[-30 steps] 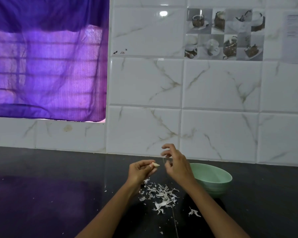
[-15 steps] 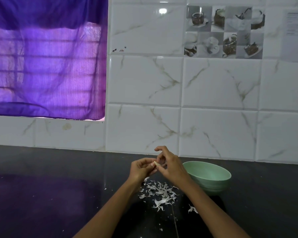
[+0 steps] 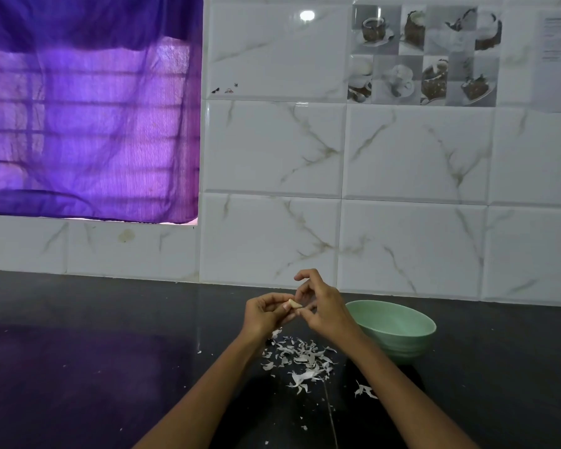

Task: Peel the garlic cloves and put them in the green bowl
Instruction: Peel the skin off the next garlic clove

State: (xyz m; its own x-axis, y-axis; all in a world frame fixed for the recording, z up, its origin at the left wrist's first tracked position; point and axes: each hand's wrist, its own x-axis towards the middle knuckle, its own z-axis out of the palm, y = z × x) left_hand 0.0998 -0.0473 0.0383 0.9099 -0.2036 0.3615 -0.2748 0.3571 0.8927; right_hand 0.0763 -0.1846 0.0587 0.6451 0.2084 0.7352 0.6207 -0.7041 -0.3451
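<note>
Nearest me, thin white garlic skins [image 3: 300,362] lie scattered in a papery, curled heap on the glossy black counter [image 3: 94,367]. Above them my left hand [image 3: 264,315] pinches a pale garlic clove [image 3: 294,304] between thumb and curled fingers, while my right hand [image 3: 326,311] meets it, fingertips curled onto the clove's tip — index finger lifted. Just right, partly hidden behind my right wrist, sits the smooth round green bowl [image 3: 402,332]. Beyond — marbled white tiles [image 3: 272,150] and a sheer purple curtain [image 3: 88,124].
</note>
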